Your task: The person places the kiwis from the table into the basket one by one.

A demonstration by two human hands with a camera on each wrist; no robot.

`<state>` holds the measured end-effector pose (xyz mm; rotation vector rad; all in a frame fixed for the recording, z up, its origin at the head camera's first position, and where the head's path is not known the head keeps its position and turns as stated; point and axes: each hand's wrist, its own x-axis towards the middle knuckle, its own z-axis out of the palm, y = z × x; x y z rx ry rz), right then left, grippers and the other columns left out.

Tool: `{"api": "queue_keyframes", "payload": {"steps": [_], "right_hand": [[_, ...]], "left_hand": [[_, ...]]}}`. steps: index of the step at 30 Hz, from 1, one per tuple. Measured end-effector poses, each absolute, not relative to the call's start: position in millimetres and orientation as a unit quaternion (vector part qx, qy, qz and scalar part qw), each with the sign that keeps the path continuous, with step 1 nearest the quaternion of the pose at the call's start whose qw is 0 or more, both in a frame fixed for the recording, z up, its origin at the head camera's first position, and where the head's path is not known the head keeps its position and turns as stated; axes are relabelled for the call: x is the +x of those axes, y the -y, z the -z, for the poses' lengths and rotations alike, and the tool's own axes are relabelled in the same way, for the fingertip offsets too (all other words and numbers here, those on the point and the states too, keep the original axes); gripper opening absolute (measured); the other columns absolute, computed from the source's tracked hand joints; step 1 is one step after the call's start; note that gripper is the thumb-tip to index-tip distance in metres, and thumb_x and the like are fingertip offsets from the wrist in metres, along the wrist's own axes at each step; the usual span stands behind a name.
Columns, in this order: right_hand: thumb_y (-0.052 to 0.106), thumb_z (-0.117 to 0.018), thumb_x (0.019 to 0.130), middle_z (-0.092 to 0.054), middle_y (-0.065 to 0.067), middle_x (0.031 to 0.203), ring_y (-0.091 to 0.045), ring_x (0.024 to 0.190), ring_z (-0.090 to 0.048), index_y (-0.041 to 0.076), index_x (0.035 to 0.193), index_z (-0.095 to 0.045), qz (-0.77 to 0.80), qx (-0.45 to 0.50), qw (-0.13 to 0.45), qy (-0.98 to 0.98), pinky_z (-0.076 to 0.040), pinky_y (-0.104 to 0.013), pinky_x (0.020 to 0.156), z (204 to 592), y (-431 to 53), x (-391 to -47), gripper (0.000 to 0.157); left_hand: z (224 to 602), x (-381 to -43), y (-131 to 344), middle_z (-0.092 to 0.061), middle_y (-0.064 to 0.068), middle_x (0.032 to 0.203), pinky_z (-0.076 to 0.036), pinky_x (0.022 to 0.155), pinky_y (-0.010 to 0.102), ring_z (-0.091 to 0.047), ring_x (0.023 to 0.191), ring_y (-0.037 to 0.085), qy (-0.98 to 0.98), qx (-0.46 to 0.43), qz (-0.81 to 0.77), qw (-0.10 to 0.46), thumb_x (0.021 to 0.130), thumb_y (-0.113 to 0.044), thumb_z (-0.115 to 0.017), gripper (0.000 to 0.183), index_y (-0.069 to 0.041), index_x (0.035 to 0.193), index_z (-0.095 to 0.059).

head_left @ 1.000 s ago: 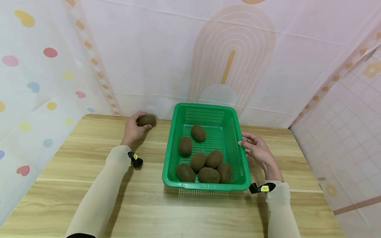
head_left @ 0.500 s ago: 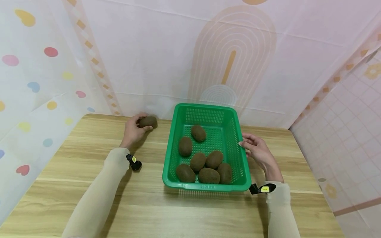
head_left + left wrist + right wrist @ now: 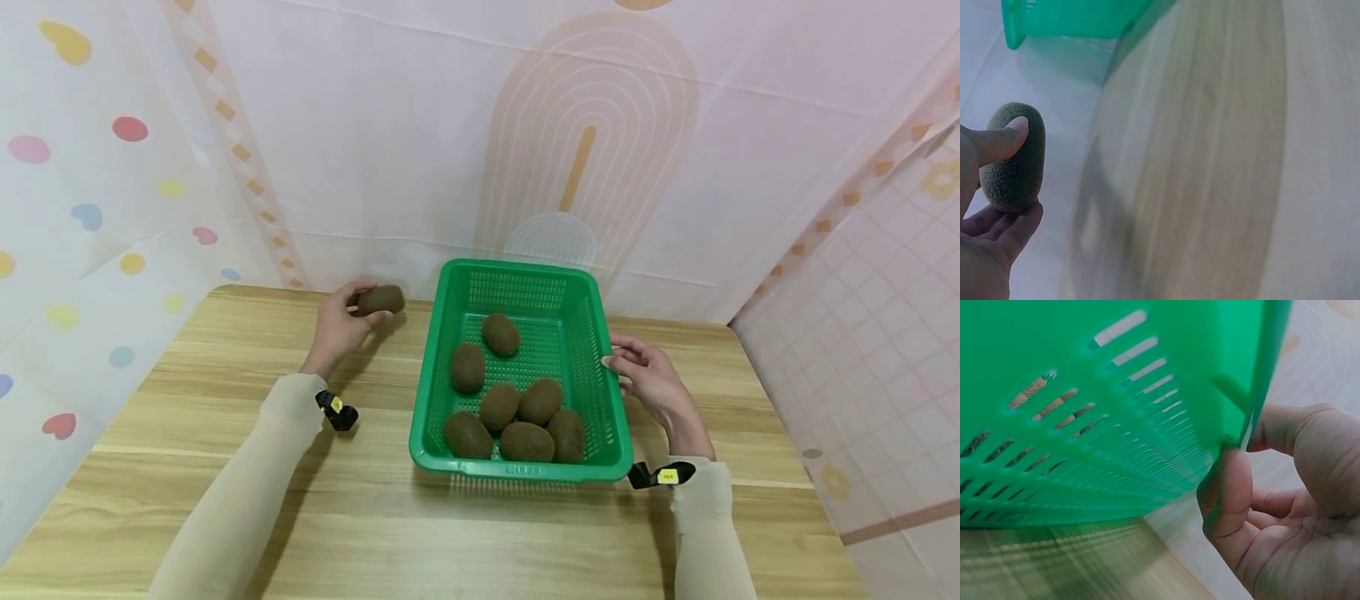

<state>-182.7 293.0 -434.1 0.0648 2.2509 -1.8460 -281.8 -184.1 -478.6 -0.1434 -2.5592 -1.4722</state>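
Observation:
A brown, fuzzy kiwi (image 3: pixel 382 299) is pinched between the thumb and fingers of my left hand (image 3: pixel 339 328), near the table's back edge and left of the basket. In the left wrist view the thumb lies across one face of the kiwi (image 3: pixel 1015 169), with fingertips at its lower end. My right hand (image 3: pixel 651 379) grips the right rim of a green plastic basket (image 3: pixel 424 400). The right wrist view shows its thumb and forefinger pinching the basket's rim (image 3: pixel 1259 369). Several kiwis (image 3: pixel 527 442) lie inside the basket, most of them toward the near end.
The wooden table (image 3: pixel 360 517) ends at a patterned cloth backdrop (image 3: pixel 375 167) just behind the basket and left hand. More printed cloth rises along the left and right sides. A black wrist camera (image 3: pixel 337 410) sits on the left sleeve.
My left hand has brought the kiwi slightly to the right and up off the table, its shadow now showing below. The right hand and basket stay in place.

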Motion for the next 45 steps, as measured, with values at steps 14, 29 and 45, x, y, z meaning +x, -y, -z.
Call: {"api": "queue_keyframes", "payload": {"steps": [14,29,45], "right_hand": [[0.014,-0.058,0.105,-0.061,0.006,0.103,-0.006,0.079,-0.057,0.004,0.151,-0.044,0.628,0.023,0.114,-0.769,-0.05,-0.023,0.062,433.6,-293.5,-182.7,0.049],[0.012,-0.058,0.104,-0.062,0.006,0.102,-0.006,0.078,-0.059,0.003,0.151,-0.044,0.629,0.02,0.112,-0.769,-0.051,-0.022,0.061,434.3,-293.8,-183.0,0.05],[0.014,-0.057,0.105,-0.06,0.008,0.102,-0.004,0.079,-0.058,0.001,0.15,-0.043,0.634,0.017,0.115,-0.765,-0.05,-0.022,0.062,433.0,-293.8,-180.9,0.049]], "left_hand": [[451.6,-270.3,166.6,-0.06,0.013,0.142,-0.055,0.102,0.05,-0.06,0.125,0.033,0.846,-0.06,0.521,0.1,0.089,-0.018,-0.083,0.056,-0.011,0.14,-0.061],[418.5,-253.1,138.5,-0.064,0.016,0.136,-0.056,0.101,0.051,-0.061,0.122,0.031,0.83,-0.113,0.528,0.139,0.086,-0.016,-0.085,0.055,-0.006,0.137,-0.064],[395.2,-231.8,105.7,-0.068,0.009,0.128,-0.06,0.095,0.045,-0.065,0.114,0.023,0.816,-0.184,0.533,0.126,0.085,-0.017,-0.086,0.052,-0.01,0.133,-0.066]]}}
